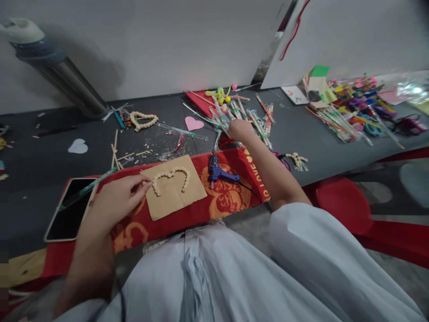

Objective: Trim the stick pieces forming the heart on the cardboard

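My left hand (125,194) rests at the left edge of a square of brown paper (177,203). Its thumb and index finger are pinched together beside a part-formed heart outline of small pale pieces (172,172) on that paper; what lies between the fingertips is too small to tell. To the right of the paper, a blue glue gun (223,173) lies on a red patterned cloth (231,201). My right hand (240,129) reaches across to a pile of sticks in clear wrappers (253,116). Its fingers are curled at clear plastic, and their tips are hidden.
A phone (69,210) lies left. Behind are a finished pale heart outline (144,120), a pink paper heart (194,123), a white paper heart (78,146) and a tall bottle (67,71). Craft supplies (362,107) crowd the right side, near a red stool (345,203).
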The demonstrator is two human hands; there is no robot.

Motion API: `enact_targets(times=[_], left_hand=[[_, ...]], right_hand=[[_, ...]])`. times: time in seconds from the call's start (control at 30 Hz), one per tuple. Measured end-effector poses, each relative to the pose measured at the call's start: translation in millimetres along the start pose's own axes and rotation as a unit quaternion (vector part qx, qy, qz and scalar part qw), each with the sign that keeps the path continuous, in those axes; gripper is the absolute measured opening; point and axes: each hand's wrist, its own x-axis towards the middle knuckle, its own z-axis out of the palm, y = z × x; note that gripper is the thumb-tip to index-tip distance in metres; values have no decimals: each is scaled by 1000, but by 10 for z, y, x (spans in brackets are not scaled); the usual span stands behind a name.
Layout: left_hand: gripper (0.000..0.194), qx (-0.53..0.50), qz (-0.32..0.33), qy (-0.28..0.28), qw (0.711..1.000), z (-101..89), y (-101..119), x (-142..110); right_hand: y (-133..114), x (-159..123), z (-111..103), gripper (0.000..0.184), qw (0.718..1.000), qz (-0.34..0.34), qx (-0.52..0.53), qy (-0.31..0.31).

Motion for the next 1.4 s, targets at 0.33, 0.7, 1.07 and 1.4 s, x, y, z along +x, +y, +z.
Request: enact_targets(times=[0.33, 0.7, 1.07, 1.4], left_hand=[[48, 7, 7, -29, 1000, 43, 8, -50], [48, -45, 15, -1, 999, 135, -92, -129], [47, -31, -24, 6, 999, 213, -275, -342], [47, -31, -31, 23, 999, 207, -298, -364]], right_hand=[[177, 20, -8, 41, 998, 15, 50, 36], [-57, 478, -7, 37, 998, 12, 49, 49], [-169, 726, 39, 38, 997, 46, 57, 27], [-108, 778, -36, 34, 995, 49, 79, 35]])
